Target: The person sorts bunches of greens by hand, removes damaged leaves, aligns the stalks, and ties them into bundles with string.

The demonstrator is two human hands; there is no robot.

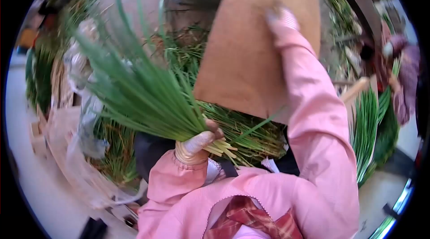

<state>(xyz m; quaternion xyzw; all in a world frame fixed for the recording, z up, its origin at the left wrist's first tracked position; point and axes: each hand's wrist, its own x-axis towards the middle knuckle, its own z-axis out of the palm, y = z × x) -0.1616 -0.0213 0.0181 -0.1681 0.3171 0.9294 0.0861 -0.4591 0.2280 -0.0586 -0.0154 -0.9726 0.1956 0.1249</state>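
Note:
A thick bunch of long green leafy stalks [143, 91] fans out to the upper left, its pale cut ends pointing right. My left hand [197, 145], in a light glove, is closed around the bunch near those ends. A brown board [251, 46] lies tilted in front of me. My right hand [283, 17] is over the board's upper right part, at the end of an outstretched pink sleeve; its fingers are smeared by motion. Below the board, more loose stalks [251, 138] lie across my lap.
Clear plastic sheeting [89, 118] hangs at the left, near piles of greenery. Upright green stalks [365, 127] stand at the right beside a wooden bar [356, 89]. Another person's sleeve [407, 78] shows at the far right. Plant scraps litter the floor.

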